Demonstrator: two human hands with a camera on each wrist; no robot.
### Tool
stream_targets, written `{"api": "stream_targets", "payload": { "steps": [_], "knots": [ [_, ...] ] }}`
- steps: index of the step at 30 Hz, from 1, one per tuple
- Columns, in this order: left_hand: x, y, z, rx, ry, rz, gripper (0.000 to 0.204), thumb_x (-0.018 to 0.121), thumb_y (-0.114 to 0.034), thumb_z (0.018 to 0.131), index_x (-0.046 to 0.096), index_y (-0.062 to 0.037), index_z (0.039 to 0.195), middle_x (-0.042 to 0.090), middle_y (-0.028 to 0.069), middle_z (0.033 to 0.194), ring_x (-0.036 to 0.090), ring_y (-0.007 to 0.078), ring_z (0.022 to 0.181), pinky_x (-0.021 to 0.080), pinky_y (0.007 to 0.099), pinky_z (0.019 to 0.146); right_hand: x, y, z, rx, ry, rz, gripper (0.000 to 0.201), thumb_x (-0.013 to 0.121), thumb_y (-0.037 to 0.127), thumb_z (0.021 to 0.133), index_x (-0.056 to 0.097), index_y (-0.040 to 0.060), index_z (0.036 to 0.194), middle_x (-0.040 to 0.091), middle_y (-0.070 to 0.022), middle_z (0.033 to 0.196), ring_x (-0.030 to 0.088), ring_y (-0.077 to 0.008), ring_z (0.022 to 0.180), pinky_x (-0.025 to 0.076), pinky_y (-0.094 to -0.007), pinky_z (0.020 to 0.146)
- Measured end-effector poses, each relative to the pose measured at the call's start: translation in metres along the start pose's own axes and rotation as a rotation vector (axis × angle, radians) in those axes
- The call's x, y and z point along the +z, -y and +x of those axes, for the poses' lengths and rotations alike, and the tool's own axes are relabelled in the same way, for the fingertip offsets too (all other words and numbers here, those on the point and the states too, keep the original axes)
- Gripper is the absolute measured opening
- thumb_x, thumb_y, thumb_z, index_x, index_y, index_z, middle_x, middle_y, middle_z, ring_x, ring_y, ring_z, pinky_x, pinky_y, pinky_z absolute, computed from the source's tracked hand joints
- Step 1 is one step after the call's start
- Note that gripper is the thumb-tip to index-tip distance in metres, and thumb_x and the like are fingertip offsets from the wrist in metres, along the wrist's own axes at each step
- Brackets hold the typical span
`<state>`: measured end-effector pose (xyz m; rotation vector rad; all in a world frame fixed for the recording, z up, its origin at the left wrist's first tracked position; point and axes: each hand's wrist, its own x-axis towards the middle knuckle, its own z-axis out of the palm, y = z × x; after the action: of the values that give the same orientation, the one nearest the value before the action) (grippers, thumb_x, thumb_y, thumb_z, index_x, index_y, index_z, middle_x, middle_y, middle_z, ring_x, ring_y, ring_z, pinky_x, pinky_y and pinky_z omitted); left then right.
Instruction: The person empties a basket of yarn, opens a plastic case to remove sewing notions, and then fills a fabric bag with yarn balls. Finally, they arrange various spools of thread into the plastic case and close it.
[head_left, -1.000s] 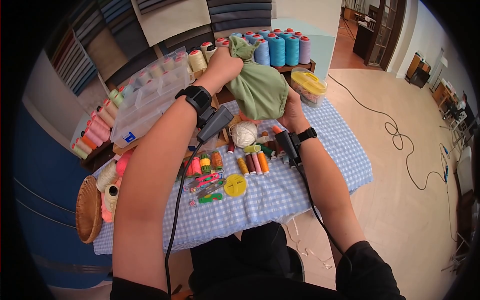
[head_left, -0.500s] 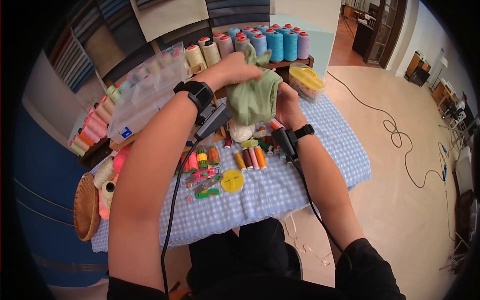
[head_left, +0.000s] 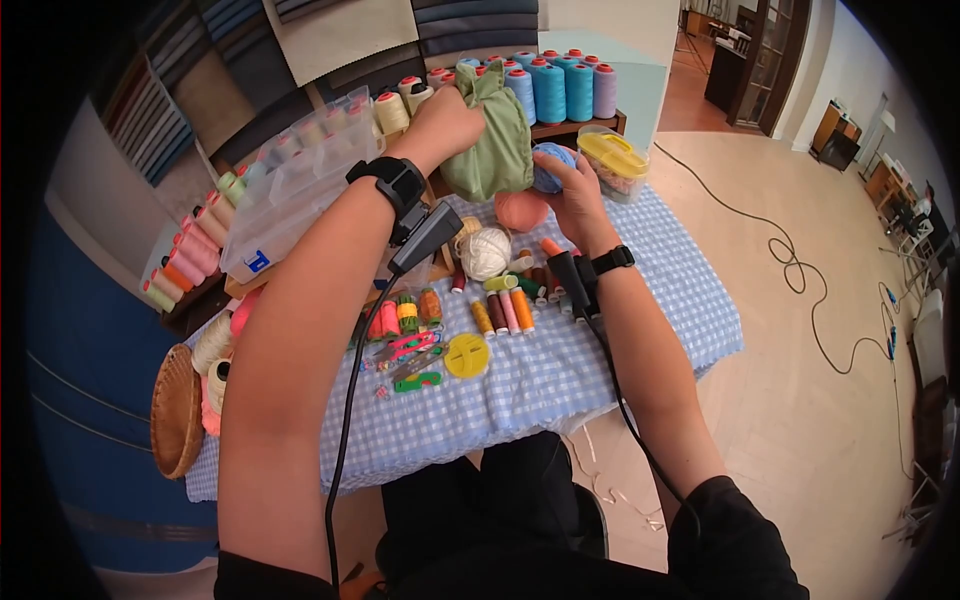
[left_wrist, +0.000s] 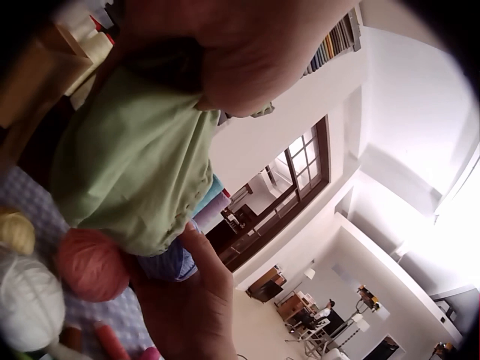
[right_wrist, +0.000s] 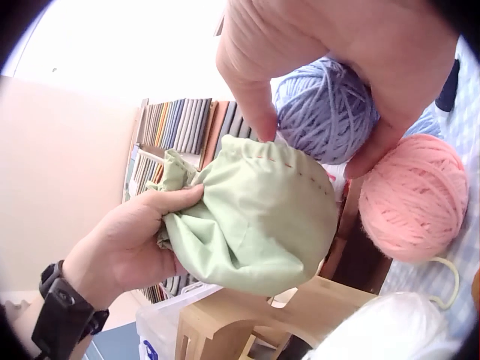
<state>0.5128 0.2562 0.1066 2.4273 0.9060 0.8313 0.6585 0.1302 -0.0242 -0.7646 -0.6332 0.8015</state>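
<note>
My left hand [head_left: 445,125] grips a piece of light green gathered cloth [head_left: 495,140], shaped like a small pouch, and holds it up over the back of the table. In the right wrist view, red running stitches show along the edge of the cloth. A blue ball of yarn [right_wrist: 326,112] sits between the thumb and fingers of my right hand [head_left: 580,200], beside the cloth's stitched edge. One right fingertip is right at that edge. Below lie a pink ball of yarn [right_wrist: 415,199] and a white ball of yarn [head_left: 486,254].
Small thread spools [head_left: 505,312], scissors [head_left: 418,362] and a yellow disc [head_left: 467,355] lie on the checked tablecloth [head_left: 540,385]. Tall thread cones [head_left: 550,92] stand behind. A clear compartment box [head_left: 300,190] is at left, a yellow-lidded tub [head_left: 613,165] at right, a wicker basket [head_left: 176,410] at front left.
The green cloth dipped and bunched, then rose again, moving left off my right hand. The blue yarn ball in that hand now shows, as does the pink ball below.
</note>
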Motion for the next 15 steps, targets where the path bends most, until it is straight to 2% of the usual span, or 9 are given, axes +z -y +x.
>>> {"api": "stream_targets", "payload": {
  "steps": [1,3,4,6,8,11,12,14,15],
  "knots": [
    [0.0,-0.007,-0.007,0.002,0.001,-0.001,0.049,0.065,-0.031,0.09,0.067,0.0102,0.117,0.07,0.0326,0.11,0.069,0.0441,0.105,0.054,0.0451,0.089,0.002,0.002,-0.001,0.037,0.009,0.022,0.062,0.083,0.013,0.083,0.048,0.0004,0.133,0.061,-0.0138,0.121,0.065,-0.0235,0.107,0.058,-0.0421,0.092],
    [0.0,-0.025,-0.026,-0.18,0.116,-0.287,0.047,0.061,-0.029,0.097,0.061,0.0054,0.129,0.068,0.0299,0.121,0.065,0.0431,0.114,0.052,0.0441,0.093,0.006,0.003,-0.005,0.074,0.017,0.043,0.064,0.085,0.014,0.083,0.048,0.0003,0.132,0.06,-0.0145,0.122,0.066,-0.0232,0.107,0.059,-0.0422,0.091],
    [0.003,-0.022,-0.024,-0.178,0.116,-0.287,0.047,0.061,-0.029,0.097,0.061,0.0054,0.129,0.068,0.0299,0.121,0.065,0.0431,0.114,0.052,0.0441,0.093,0.009,0.002,-0.006,0.102,0.054,0.037,0.064,0.085,0.014,0.083,0.048,0.0006,0.133,0.061,-0.0146,0.122,0.066,-0.0239,0.109,0.059,-0.0438,0.093],
    [0.01,-0.014,-0.018,-0.125,0.126,-0.187,0.045,0.054,-0.035,0.105,0.056,-0.0033,0.138,0.066,0.0165,0.126,0.066,0.0278,0.11,0.05,0.0394,0.092,0.014,0.001,-0.01,0.127,0.089,0.032,0.064,0.086,0.013,0.083,0.047,0.0009,0.133,0.061,-0.0148,0.122,0.065,-0.0246,0.111,0.059,-0.0453,0.095],
    [0.011,-0.01,-0.014,-0.065,0.083,-0.178,0.046,0.054,-0.036,0.106,0.057,-0.0024,0.137,0.067,0.0151,0.126,0.065,0.0266,0.11,0.05,0.0387,0.093,0.015,0.002,-0.012,0.125,0.143,0.053,0.053,0.079,0.015,0.089,0.051,-0.0007,0.131,0.062,-0.0156,0.123,0.065,-0.0276,0.115,0.059,-0.0483,0.099],
    [0.015,-0.001,-0.002,-0.35,-0.023,-0.39,0.045,0.052,-0.036,0.106,0.059,0.0009,0.131,0.068,0.0122,0.122,0.066,0.0252,0.11,0.051,0.0391,0.091,0.009,0.007,-0.007,0.25,0.266,0.284,0.042,0.07,0.021,0.095,0.055,-0.002,0.128,0.063,-0.0164,0.124,0.064,-0.0299,0.116,0.059,-0.05,0.1],
    [0.016,0.002,0.002,-0.349,-0.021,-0.391,0.045,0.052,-0.036,0.106,0.059,0.0009,0.131,0.068,0.0122,0.122,0.066,0.0252,0.11,0.051,0.0391,0.091,0.006,0.008,-0.006,0.249,0.263,0.283,0.042,0.07,0.021,0.095,0.055,-0.002,0.128,0.063,-0.0164,0.124,0.064,-0.0299,0.116,0.059,-0.05,0.1],
    [0.017,0.013,0.01,-0.584,-0.06,-0.661,0.042,0.049,-0.035,0.107,0.058,0.0,0.128,0.068,0.0138,0.121,0.067,0.0268,0.109,0.053,0.0417,0.092,0.005,0.009,-0.006,0.302,0.236,0.343,0.038,0.062,0.024,0.099,0.058,-0.0022,0.126,0.064,-0.0167,0.124,0.064,-0.0315,0.117,0.058,-0.0509,0.101],
    [0.014,0.021,0.013,-0.57,0.029,-0.827,0.04,0.046,-0.033,0.107,0.057,-0.0011,0.128,0.067,0.0161,0.123,0.067,0.029,0.11,0.054,0.0465,0.094,0.004,0.009,-0.005,0.302,0.235,0.346,0.038,0.062,0.024,0.099,0.058,-0.0022,0.126,0.064,-0.0167,0.124,0.064,-0.0315,0.117,0.058,-0.0509,0.101]
  ]
}}
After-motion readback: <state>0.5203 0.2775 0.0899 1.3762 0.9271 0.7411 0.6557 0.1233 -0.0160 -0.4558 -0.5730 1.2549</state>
